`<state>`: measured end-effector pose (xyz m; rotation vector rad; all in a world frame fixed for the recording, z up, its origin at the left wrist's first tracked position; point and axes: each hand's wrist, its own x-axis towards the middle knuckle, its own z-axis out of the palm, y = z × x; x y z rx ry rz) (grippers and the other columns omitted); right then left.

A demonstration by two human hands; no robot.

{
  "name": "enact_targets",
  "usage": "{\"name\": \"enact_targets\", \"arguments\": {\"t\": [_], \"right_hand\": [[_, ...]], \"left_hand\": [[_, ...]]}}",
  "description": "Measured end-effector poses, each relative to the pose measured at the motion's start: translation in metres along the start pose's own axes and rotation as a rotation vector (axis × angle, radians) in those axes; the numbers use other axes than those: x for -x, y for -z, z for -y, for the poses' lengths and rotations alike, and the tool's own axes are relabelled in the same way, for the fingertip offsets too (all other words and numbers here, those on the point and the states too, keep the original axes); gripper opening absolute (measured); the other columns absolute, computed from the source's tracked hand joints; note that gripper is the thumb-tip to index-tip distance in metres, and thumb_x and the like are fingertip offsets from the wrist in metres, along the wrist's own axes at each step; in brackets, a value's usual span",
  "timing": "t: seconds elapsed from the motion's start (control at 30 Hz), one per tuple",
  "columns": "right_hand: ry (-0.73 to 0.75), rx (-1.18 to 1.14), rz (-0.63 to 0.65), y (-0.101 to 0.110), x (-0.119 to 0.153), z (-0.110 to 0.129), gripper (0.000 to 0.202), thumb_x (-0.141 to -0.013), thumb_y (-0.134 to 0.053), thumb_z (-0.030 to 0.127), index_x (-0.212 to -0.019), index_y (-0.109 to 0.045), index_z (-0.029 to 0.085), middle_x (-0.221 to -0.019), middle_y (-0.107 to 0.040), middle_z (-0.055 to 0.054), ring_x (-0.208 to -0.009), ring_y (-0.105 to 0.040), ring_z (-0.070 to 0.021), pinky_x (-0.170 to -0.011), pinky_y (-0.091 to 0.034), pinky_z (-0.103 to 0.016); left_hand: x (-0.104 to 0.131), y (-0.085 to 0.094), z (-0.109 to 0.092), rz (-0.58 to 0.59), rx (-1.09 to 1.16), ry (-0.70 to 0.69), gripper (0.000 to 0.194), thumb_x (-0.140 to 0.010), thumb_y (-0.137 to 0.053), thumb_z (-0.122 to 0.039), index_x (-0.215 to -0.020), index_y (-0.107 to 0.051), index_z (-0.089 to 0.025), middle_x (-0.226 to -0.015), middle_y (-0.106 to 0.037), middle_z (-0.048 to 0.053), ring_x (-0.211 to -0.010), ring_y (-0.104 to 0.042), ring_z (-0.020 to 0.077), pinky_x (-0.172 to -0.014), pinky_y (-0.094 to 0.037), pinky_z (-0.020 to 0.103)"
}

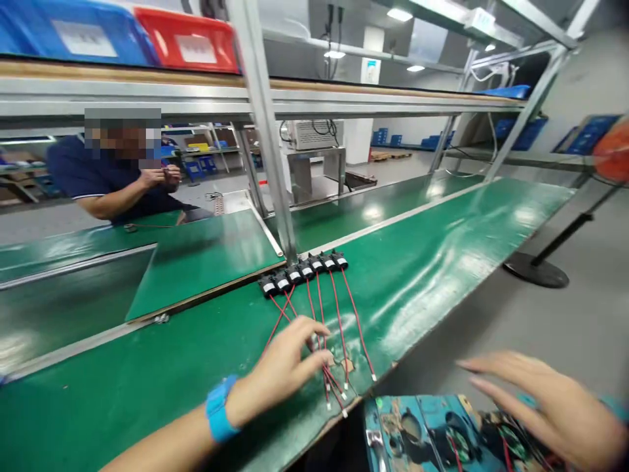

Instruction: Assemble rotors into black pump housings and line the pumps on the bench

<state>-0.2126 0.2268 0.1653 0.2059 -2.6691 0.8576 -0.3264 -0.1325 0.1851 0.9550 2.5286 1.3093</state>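
Note:
My left hand (289, 357), with a blue band on its wrist, hovers over the red wires (338, 314), its thumb and fingers apart. These wires run from a row of several black parts (307, 269) with white labels, on the green bench, and end in small white connectors near the bench edge. At the right, my right hand (535, 400) has its fingers stretched out above a blue crate (393, 419). Inside the crate lie round black and green parts with red wires. Neither hand holds anything that I can see.
A metal post (270, 131) rises behind the black parts and carries a shelf (393, 98) with a blue bin (73, 33) and a red bin (189, 42). Across the bench a person (118, 177) works. A fan stand (535, 270) is at the right.

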Motion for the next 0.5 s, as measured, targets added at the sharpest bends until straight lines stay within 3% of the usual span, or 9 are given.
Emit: {"name": "enact_targets", "arguments": {"t": [0.07,0.13,0.2,0.27,0.37,0.5], "right_hand": [[0.170,0.100,0.114,-0.028,-0.054,0.012,0.026,-0.088,-0.066,0.054,-0.111,-0.072,0.045,-0.109,-0.075,-0.007,-0.111,-0.064,-0.0301,-0.098,-0.043,-0.051],[0.300,0.189,0.224,-0.075,-0.125,0.034,0.040,-0.088,-0.070,0.047,-0.127,-0.065,0.041,-0.128,-0.068,-0.004,-0.130,-0.052,-0.0325,-0.110,-0.033,-0.056],[0.432,0.242,0.262,-0.126,-0.195,0.059,0.060,-0.083,-0.078,0.039,-0.138,-0.057,0.034,-0.139,-0.061,-0.005,-0.140,-0.041,-0.0338,-0.117,-0.022,-0.058],[0.494,0.269,0.293,-0.169,-0.251,0.081,0.083,-0.073,-0.087,0.035,-0.146,-0.048,0.028,-0.143,-0.057,-0.009,-0.143,-0.037,-0.0350,-0.119,-0.018,-0.058],[0.519,0.302,0.380,-0.208,-0.299,0.096,0.102,-0.065,-0.092,0.040,-0.150,-0.041,0.019,-0.145,-0.054,-0.016,-0.145,-0.035,-0.0348,-0.120,-0.017,-0.057],[0.474,0.367,0.520,-0.227,-0.312,0.093,0.096,-0.067,-0.089,0.045,-0.146,-0.046,0.010,-0.134,-0.061,-0.023,-0.130,-0.055,-0.0313,-0.119,-0.026,-0.049]], "left_hand": [[-0.008,0.032,0.047,-0.189,-0.254,0.056,0.034,-0.091,-0.062,-0.044,-0.120,-0.065,-0.025,-0.116,-0.062,0.008,-0.105,-0.062,0.0274,-0.094,-0.048,0.036],[-0.018,0.059,0.088,-0.306,-0.365,0.133,0.046,-0.092,-0.060,-0.048,-0.131,-0.056,-0.025,-0.127,-0.056,0.009,-0.113,-0.059,0.0315,-0.099,-0.047,0.043],[-0.025,0.078,0.121,-0.375,-0.388,0.189,0.055,-0.092,-0.057,-0.050,-0.139,-0.048,-0.024,-0.134,-0.050,0.012,-0.115,-0.058,0.0333,-0.099,-0.047,0.047],[-0.030,0.088,0.143,-0.396,-0.391,0.218,0.061,-0.092,-0.056,-0.053,-0.143,-0.043,-0.023,-0.136,-0.048,0.013,-0.101,-0.064,0.0297,-0.091,-0.051,0.045],[-0.036,0.094,0.163,-0.363,-0.361,0.222,0.064,-0.091,-0.058,-0.052,-0.144,-0.040,-0.023,-0.134,-0.049,0.013,-0.077,-0.065,0.0206,-0.079,-0.055,0.039],[-0.046,0.099,0.177,-0.281,-0.304,0.174,0.061,-0.091,-0.062,-0.046,-0.144,-0.041,-0.025,-0.133,-0.051,0.009,-0.088,-0.065,0.0193,-0.082,-0.055,0.033]]}}
